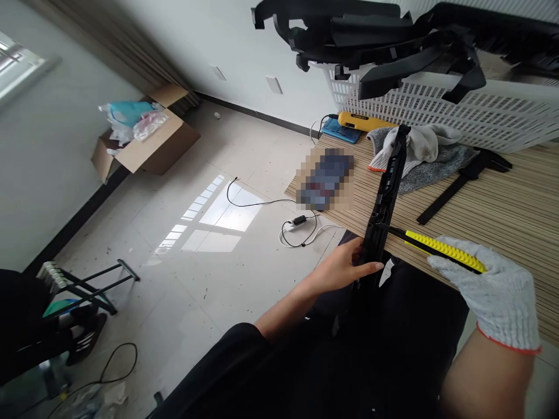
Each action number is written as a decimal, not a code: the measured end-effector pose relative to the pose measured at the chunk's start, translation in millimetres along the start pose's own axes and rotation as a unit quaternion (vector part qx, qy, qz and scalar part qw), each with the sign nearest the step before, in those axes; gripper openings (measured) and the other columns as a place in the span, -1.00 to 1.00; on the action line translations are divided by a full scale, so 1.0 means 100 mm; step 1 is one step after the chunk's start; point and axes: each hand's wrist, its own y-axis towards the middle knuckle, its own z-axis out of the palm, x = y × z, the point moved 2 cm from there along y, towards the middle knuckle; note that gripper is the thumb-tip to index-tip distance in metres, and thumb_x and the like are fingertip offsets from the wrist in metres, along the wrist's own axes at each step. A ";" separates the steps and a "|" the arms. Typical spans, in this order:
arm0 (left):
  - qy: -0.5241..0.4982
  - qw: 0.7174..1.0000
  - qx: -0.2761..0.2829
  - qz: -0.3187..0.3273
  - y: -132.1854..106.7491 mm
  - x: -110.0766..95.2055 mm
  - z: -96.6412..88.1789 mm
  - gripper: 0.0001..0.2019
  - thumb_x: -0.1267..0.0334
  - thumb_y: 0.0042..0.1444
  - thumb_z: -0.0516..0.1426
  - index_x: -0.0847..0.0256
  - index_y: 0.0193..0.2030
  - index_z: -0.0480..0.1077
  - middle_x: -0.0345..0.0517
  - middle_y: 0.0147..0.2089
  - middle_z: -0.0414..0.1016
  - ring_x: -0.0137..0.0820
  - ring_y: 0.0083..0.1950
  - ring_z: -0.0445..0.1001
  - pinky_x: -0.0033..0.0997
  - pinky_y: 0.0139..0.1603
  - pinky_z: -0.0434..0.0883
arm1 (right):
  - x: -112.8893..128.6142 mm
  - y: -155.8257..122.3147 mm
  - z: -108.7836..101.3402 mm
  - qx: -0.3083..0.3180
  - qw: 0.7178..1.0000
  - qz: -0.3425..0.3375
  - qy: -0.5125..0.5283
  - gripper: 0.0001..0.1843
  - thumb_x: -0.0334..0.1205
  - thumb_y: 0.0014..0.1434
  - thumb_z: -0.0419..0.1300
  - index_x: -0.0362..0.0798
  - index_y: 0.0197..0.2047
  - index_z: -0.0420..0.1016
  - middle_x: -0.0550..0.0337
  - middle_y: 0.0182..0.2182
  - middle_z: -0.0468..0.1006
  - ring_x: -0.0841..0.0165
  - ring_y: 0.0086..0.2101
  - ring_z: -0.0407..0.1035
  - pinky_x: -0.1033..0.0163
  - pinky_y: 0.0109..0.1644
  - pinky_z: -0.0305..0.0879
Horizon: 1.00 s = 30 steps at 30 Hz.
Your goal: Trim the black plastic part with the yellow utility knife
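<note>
Black strip, long axis toward basket

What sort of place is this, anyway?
It looks like a small workroom, perhaps a light workshop: black parts heaped over a white basket, a caliper on the table, and a yellow-handled tool in the gloved right hand.
</note>
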 end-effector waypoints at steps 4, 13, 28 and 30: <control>-0.097 0.995 0.021 -0.007 0.02 0.09 0.08 -0.63 0.02 0.23 0.28 0.24 0.00 0.38 0.00 -0.05 0.58 -0.28 -0.04 0.60 -0.23 0.01 0.53 | 0.02 -0.01 0.00 -0.010 1.000 -0.014 -0.004 -0.31 0.45 -0.06 0.36 0.10 -0.06 0.72 0.13 -0.10 0.72 0.06 -0.07 0.59 -0.16 0.23 0.43; -0.260 0.951 0.165 -0.028 -0.06 -0.15 0.01 -0.57 0.15 0.16 0.37 0.15 0.06 0.31 -0.06 -0.10 0.56 -0.32 -0.13 0.65 -0.21 -0.03 0.56 | 0.02 -0.10 -0.05 -0.104 0.956 0.104 0.253 -0.45 -0.03 -0.29 0.62 -0.01 -0.17 0.72 0.15 -0.33 0.70 0.31 -0.43 0.56 0.29 -0.38 0.59; -0.197 0.975 0.068 0.079 0.55 -0.32 0.16 -0.58 -0.08 0.24 0.27 0.12 -0.14 0.16 -0.27 -0.43 0.49 -0.40 -0.44 0.52 -0.33 -0.38 0.50 | 0.09 -0.11 -0.17 -0.150 0.924 0.131 0.328 -0.62 -0.24 -0.40 0.55 -0.01 -0.37 0.71 0.23 -0.68 0.53 0.41 -0.70 0.37 0.39 -0.63 0.39; -0.183 0.981 0.044 0.056 0.57 -0.35 0.15 -0.57 -0.13 0.25 0.23 0.12 -0.15 0.16 -0.26 -0.45 0.48 -0.38 -0.48 0.51 -0.33 -0.45 0.48 | 0.16 -0.10 -0.19 -0.148 0.920 0.168 0.321 -0.63 -0.25 -0.47 0.52 0.01 -0.44 0.69 0.22 -0.70 0.51 0.39 -0.71 0.35 0.37 -0.66 0.37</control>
